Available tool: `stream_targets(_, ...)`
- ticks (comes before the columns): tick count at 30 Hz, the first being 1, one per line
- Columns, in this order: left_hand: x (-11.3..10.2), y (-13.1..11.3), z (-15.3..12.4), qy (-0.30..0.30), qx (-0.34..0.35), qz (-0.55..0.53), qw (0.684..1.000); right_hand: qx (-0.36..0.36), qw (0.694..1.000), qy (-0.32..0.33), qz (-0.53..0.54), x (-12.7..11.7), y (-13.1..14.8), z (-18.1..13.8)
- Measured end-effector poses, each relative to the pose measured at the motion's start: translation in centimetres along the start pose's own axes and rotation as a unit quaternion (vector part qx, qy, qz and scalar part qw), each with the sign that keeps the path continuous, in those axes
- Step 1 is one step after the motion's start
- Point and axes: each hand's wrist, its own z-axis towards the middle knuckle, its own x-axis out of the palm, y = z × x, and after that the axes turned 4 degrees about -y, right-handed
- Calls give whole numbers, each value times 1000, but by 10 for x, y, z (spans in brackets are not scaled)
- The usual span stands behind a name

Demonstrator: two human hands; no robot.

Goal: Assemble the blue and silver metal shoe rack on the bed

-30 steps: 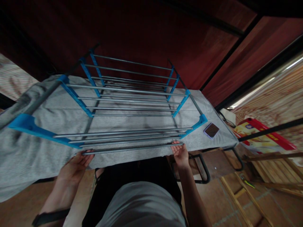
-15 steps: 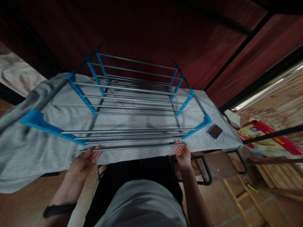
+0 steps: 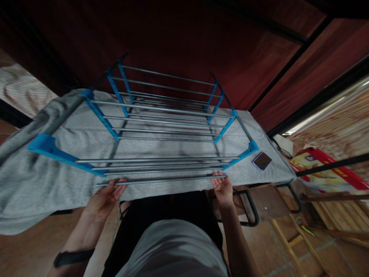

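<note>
A loose grey metal tube (image 3: 167, 180) runs level across the front, apart from the rack. My left hand (image 3: 107, 197) holds it near its left end, palm up, the thumb over it and the fingers beneath. My right hand (image 3: 223, 190) grips the right end between thumb and fingers, palm up too. Just beyond lies a shoe rack on its side, with blue plastic brackets (image 3: 226, 129) joined by several grey tubes (image 3: 164, 109). The nearest left bracket (image 3: 62, 156) points toward me.
Grey cloth (image 3: 72, 130) covers the surface under the rack. A phone (image 3: 262, 161) lies right of the rack. Dark red fabric (image 3: 178, 34) hangs behind. On the right are a red and yellow package (image 3: 323, 171), a black metal frame (image 3: 253, 209) and wooden slats (image 3: 340, 213).
My left hand has slid slightly to the right along the tube. The right hand and the rack look almost unchanged.
</note>
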Motion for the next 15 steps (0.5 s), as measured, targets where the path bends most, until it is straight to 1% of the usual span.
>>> stream_targets(9,3,3,-3,-10,-19,2,1000,1,1000,3,11,-2,-1,2)
stream_targets(15,5,2,-7,-4,0,9,1000,-2,1000,2,-3,-2,-3,2)
